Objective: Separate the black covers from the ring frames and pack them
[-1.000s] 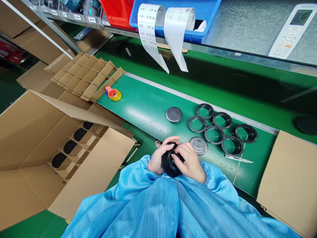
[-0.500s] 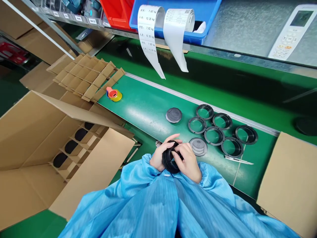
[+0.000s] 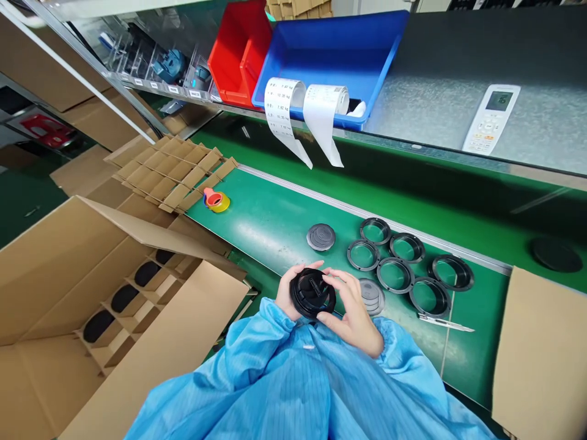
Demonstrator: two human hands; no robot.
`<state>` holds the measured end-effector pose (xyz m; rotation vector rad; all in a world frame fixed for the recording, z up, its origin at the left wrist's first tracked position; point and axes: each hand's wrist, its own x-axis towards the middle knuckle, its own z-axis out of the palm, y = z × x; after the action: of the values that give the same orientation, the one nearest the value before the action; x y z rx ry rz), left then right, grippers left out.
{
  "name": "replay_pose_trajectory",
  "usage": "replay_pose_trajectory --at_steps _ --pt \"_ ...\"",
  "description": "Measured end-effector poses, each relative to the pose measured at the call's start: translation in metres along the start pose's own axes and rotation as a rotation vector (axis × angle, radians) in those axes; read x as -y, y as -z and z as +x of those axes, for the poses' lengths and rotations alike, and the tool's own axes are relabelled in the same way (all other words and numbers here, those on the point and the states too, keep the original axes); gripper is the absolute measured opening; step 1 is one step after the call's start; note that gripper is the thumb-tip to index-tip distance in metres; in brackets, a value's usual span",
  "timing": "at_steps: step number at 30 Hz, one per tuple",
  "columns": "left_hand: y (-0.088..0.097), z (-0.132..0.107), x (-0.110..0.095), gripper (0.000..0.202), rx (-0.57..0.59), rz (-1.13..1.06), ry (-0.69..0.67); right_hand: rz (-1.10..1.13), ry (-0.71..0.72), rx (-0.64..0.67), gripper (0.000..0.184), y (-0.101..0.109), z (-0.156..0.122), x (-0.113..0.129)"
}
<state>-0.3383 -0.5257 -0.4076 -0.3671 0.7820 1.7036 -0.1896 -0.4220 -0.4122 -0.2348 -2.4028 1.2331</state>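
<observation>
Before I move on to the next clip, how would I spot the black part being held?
Find the long green table, then the blue gown at its near side. Just in front of the gown is the held round black part. Unlike the six black rings on the table, whose open middles show green, its middle looks mostly filled with black.

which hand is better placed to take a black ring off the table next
Likely the right hand: it is nearer the rings and seems only lightly on the black part, which the left hand cups.
</observation>
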Motion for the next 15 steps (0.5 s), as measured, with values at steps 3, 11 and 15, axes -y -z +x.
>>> replay_pose_trajectory --at_steps 3,11,15 --pt "0.000 0.004 -0.003 0.038 -0.109 -0.070 -0.043 -0.037 0.051 0.098 0.078 -0.006 0.001 -0.002" --pt "-0.005 -0.010 0.012 0.040 -0.029 0.134 -0.200 0.434 -0.465 -0.145 0.052 -0.025 0.012 -0.011" --pt "-0.001 -0.018 0.018 0.039 -0.048 0.234 -0.299 0.968 -0.642 -0.214 0.052 -0.029 0.016 -0.010"
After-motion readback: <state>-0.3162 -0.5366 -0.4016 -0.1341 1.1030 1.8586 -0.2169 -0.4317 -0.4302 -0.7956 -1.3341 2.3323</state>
